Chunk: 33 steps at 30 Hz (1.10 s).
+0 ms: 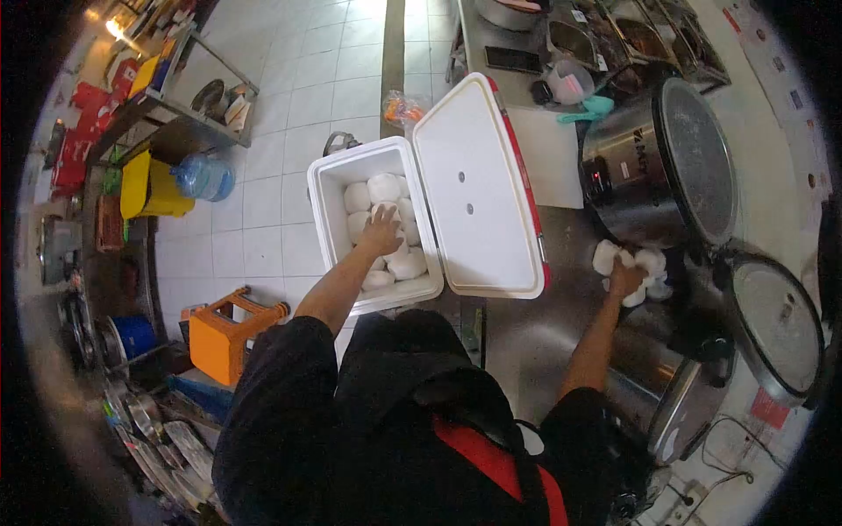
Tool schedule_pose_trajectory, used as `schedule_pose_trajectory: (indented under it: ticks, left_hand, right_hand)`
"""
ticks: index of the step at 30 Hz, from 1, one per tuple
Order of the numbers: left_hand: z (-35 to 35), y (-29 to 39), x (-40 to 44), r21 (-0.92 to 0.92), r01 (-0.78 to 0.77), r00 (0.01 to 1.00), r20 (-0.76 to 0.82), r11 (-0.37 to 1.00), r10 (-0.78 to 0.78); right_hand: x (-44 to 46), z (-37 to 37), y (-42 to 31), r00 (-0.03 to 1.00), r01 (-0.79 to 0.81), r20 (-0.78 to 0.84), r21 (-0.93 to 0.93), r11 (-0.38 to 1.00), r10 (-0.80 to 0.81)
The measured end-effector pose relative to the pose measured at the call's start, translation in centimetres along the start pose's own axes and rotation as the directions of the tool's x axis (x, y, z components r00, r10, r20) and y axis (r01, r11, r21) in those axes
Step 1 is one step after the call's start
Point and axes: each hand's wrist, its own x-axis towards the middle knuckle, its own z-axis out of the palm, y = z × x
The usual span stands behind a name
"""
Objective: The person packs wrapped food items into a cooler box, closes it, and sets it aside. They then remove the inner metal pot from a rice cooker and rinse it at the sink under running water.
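Observation:
An open white cooler box (320, 188) holds several round white bundles (384, 188). My left hand (382, 233) is inside it, fingers spread on top of one bundle. The cooler's lid (478, 193), white with a red edge, is swung open to the right. On the steel counter (535, 333) at the right, my right hand (626, 279) is on a cluster of white bundles (651, 261). Its fingers are partly hidden among them, so their grip cannot be made out.
A large steel cooker (631, 167) stands beyond my right hand, with a second round lid (776, 324) nearer. A dark phone (513, 59) and teal scoop (592, 110) lie farther back. Left are an orange stool (219, 342), yellow bin (149, 188) and water bottle (206, 177).

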Motion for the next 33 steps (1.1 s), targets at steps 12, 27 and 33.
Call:
schedule_pose_trajectory:
  ticks: [12, 27, 33]
  left_hand:
    - [-21.0, 9.5, -14.8, -0.921, -0.360, 0.904, -0.306, 0.146, 0.297]
    - [-15.0, 0.9, -15.1, -0.994, -0.014, 0.920, 0.031, -0.112, -0.390]
    - [-8.8, -2.5, -11.4, -0.999, 0.027, 0.977, 0.032, -0.030, -0.212]
  right_hand:
    - [-30.4, -18.0, -9.8, 0.583, -0.243, 0.464, 0.883, 0.401, -0.668]
    - [-49.9, -4.2, -28.7, 0.286, 0.503, 0.213, 0.796, 0.336, -0.934]
    - [-48.4, 3.2, -30.4, 0.401, 0.532, 0.311, 0.687, 0.495, -0.862]
